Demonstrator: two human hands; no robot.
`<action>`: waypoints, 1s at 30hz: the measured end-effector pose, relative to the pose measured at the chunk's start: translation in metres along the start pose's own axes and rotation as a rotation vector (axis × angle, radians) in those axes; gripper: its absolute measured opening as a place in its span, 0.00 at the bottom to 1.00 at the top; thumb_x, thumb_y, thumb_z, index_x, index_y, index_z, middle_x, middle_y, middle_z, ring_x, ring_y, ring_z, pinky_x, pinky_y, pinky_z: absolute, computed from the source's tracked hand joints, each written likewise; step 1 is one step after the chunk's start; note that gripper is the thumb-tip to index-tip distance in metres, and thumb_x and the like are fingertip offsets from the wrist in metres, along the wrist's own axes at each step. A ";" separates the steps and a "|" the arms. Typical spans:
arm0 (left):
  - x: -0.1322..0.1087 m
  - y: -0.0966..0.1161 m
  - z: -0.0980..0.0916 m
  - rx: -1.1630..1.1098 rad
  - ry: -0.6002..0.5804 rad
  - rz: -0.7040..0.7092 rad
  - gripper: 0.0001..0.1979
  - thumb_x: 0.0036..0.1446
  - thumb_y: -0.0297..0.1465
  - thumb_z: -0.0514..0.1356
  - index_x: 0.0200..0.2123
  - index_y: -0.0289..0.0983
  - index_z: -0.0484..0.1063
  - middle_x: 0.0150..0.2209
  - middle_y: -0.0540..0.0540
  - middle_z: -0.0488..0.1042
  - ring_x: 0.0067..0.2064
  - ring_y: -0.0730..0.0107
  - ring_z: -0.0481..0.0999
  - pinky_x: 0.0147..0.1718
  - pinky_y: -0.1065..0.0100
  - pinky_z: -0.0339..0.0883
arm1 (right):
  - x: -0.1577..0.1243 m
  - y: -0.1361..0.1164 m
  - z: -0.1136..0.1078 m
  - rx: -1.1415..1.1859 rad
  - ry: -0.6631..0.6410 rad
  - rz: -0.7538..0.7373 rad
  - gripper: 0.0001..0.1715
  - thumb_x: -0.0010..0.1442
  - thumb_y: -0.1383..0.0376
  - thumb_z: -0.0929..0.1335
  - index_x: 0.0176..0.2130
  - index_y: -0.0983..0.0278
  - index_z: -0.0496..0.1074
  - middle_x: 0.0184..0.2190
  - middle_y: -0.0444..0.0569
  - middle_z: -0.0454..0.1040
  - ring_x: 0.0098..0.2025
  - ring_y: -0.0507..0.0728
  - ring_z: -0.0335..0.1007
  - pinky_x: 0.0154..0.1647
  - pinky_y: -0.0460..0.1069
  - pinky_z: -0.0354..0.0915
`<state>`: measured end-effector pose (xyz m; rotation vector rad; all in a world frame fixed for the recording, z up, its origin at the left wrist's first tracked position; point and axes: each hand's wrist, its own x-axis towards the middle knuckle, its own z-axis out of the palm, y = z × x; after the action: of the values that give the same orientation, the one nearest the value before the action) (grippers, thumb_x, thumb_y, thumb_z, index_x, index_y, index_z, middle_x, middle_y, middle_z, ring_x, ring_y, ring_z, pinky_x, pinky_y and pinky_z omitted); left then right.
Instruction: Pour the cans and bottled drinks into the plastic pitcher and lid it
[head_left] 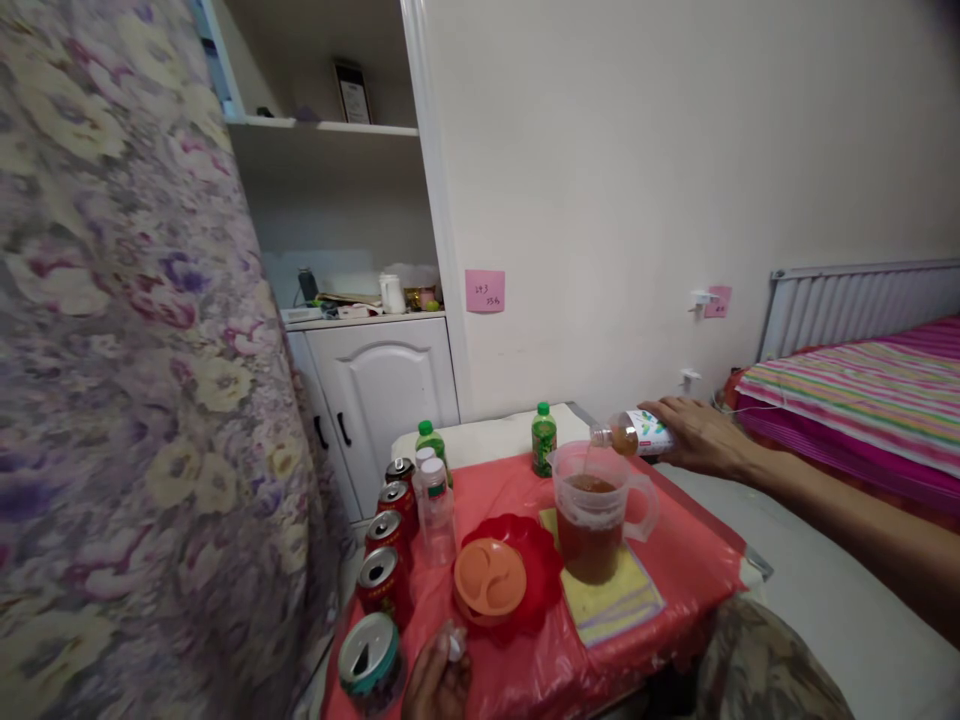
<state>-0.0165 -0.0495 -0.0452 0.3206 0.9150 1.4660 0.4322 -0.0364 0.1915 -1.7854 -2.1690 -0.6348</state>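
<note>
My right hand point(694, 435) is wrapped round a clear plastic bottle point(622, 434) with a white label, tipped nearly level to the left. Its mouth is over a translucent plastic jug point(592, 520), and a thin stream of brownish liquid runs down into it. The jug, more than half full of amber-brown drink, stands on a folded yellow cloth point(611, 605). My left hand point(439, 680) is closed at the table's near edge, pinching a small white bottle cap point(453, 642). Left of the jug sits a red scalloped plate point(546, 565) with an orange divided dish point(490, 580) on it.
Several opened drink cans point(386, 590) line the left side of the red-covered table point(517, 680). Beside them stand clear bottles with white caps point(436, 520) and a green bottle point(429, 437). Another green bottle point(544, 442) is behind the jug. A floral curtain point(150, 400) hangs at left.
</note>
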 end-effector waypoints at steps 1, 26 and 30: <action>0.001 0.000 -0.001 -0.023 -0.017 -0.040 0.15 0.33 0.27 0.75 0.29 0.35 0.79 0.33 0.42 0.85 0.30 0.67 0.81 0.29 0.70 0.76 | 0.000 0.000 -0.001 -0.004 0.000 0.007 0.30 0.58 0.60 0.69 0.59 0.64 0.66 0.50 0.59 0.77 0.50 0.69 0.74 0.47 0.58 0.63; 0.002 0.001 -0.007 -0.061 -0.062 -0.076 0.18 0.37 0.27 0.75 0.36 0.35 0.81 0.33 0.44 0.84 0.31 0.68 0.81 0.32 0.70 0.77 | 0.008 0.014 -0.021 -0.045 0.030 -0.018 0.32 0.56 0.61 0.68 0.59 0.62 0.65 0.49 0.58 0.76 0.49 0.69 0.73 0.46 0.58 0.63; 0.000 0.002 -0.003 -0.063 -0.046 -0.076 0.16 0.37 0.26 0.74 0.35 0.34 0.81 0.31 0.44 0.84 0.30 0.68 0.81 0.30 0.70 0.76 | 0.009 0.014 -0.026 -0.057 0.035 -0.014 0.32 0.57 0.60 0.68 0.59 0.62 0.65 0.48 0.58 0.77 0.50 0.69 0.73 0.45 0.58 0.63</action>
<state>-0.0201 -0.0501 -0.0465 0.2688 0.8337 1.4091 0.4423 -0.0388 0.2204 -1.7746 -2.1633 -0.7320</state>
